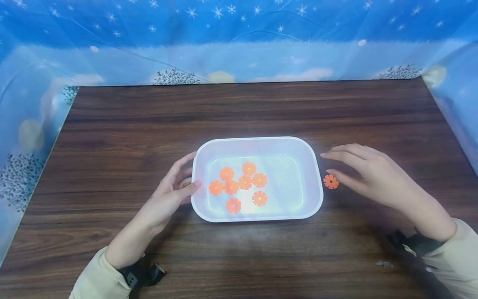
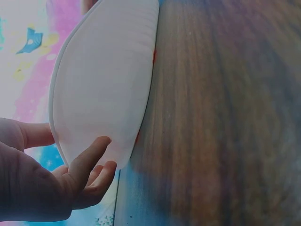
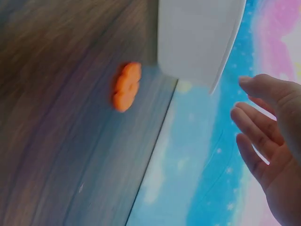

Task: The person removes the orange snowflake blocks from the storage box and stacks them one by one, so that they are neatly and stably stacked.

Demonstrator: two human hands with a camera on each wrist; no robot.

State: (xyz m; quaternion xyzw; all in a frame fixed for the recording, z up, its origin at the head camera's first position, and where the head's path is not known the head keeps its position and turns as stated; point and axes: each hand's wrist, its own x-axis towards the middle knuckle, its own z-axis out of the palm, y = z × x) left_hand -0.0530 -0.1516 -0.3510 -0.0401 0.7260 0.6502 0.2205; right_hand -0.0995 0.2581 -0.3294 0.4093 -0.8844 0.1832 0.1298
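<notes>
A white rectangular plastic tub (image 1: 257,143) with rounded corners is on the brown table. Several orange notched plastic discs lie inside it, mostly toward its left half. My left hand (image 1: 168,195) grips the tub's left end, thumb over the rim and fingers against the outer wall; the left wrist view shows the fingers (image 2: 96,155) on that wall. One more orange notched disc (image 1: 330,181) lies on the table just right of the tub. Over it and slightly to the right hovers my right hand (image 1: 367,172), fingers loosely bent, holding nothing. In the right wrist view that disc (image 3: 126,87) is blurred.
The wood-grain table (image 1: 239,112) is bounded behind and at the sides by a blue snowflake-patterned cloth (image 1: 239,25). A small shiny scrap (image 1: 384,263) lies near the right sleeve. Black wrist cameras (image 1: 142,274) sit at both cuffs.
</notes>
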